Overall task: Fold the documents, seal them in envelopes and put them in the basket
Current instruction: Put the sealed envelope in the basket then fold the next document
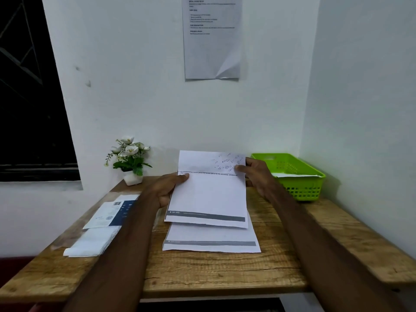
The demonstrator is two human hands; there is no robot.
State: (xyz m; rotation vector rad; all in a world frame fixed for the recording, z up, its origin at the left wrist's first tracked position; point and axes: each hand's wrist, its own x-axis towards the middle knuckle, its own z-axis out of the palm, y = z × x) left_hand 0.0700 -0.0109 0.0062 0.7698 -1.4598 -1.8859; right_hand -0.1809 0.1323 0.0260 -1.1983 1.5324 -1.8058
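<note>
A white document (209, 194) with a grey band near its lower edge is lifted above the wooden table (225, 273). Its top part is folded back, showing handwriting. My left hand (166, 190) grips its left edge, thumb on the front. My right hand (256, 174) pinches the upper right corner at the fold. Another document (211, 242) with the same grey band lies flat underneath. Envelopes (105, 224) are stacked at the left of the table. The green basket (299, 190) stands at the right rear and holds something white.
A small white pot of artificial flowers (129, 161) stands at the back left by the wall. A printed sheet (212, 37) is stuck on the wall above. A dark window (29, 97) is on the left. Walls close the table at the back and right.
</note>
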